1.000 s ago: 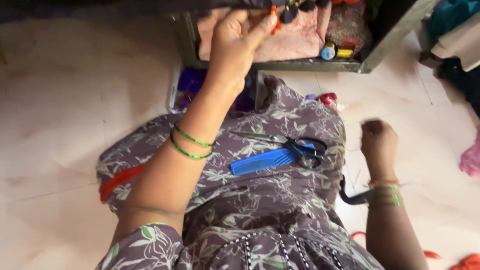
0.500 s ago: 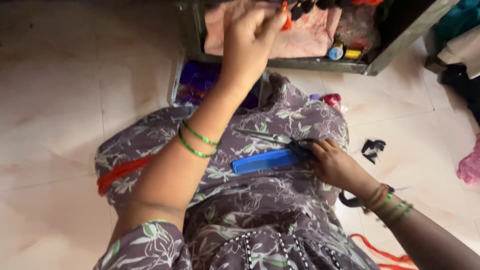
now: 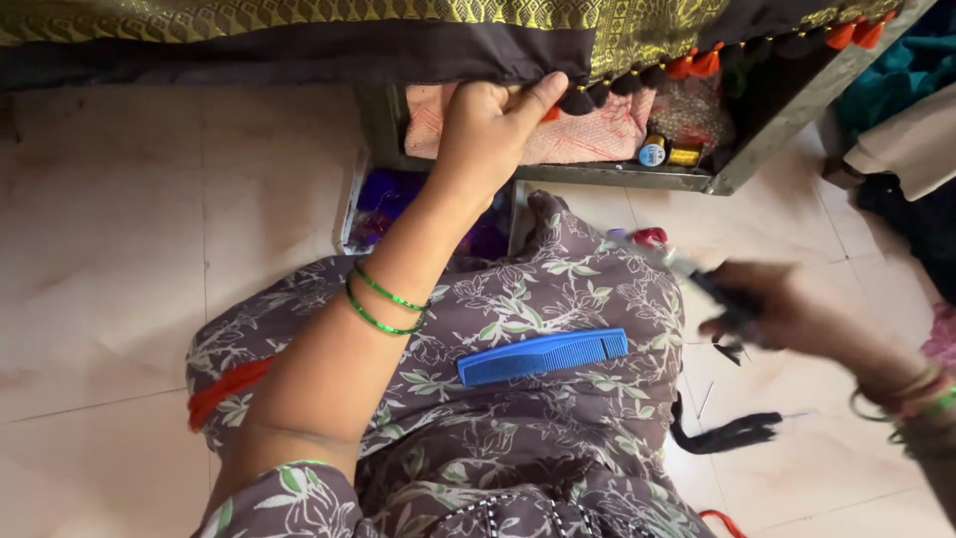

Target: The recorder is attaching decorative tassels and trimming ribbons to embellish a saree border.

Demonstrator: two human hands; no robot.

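1. Dark cloth with a gold woven band [image 3: 299,30] hangs across the far edge of the view, and its hem carries a row of orange and black tassels [image 3: 697,65]; hung this way, the hem faces the person at working height.
2. The left hand [image 3: 488,130] reaches up and far, thumb pressed against the fingers, pinching the hem at a black tassel [image 3: 576,102], which appears to keep that stretch of hem taut and steady.
3. The right hand [image 3: 797,314] is at the right, blurred by motion; it seems closed around dark-handled scissors [image 3: 722,294], though I cannot tell the grip exactly.
4. A blue comb [image 3: 543,356] lies flat across the lap on the floral dress [image 3: 518,438], near both hands, so it is easy to pick up.
5. Green bangles [image 3: 383,304] sit on the left forearm, and more bangles ring the right wrist.
6. Behind the hem, a metal box [image 3: 737,169] on the floor holds pink cloth [image 3: 597,134] and 2 small thread spools [image 3: 667,152], kept open toward the person for reach.
7. A tuft of black thread [image 3: 732,433] lies on the tiled floor [image 3: 129,249] just right of the lap, apart from both hands.
8. A clear packet with purple contents [image 3: 383,204] lies on the floor under the left forearm.
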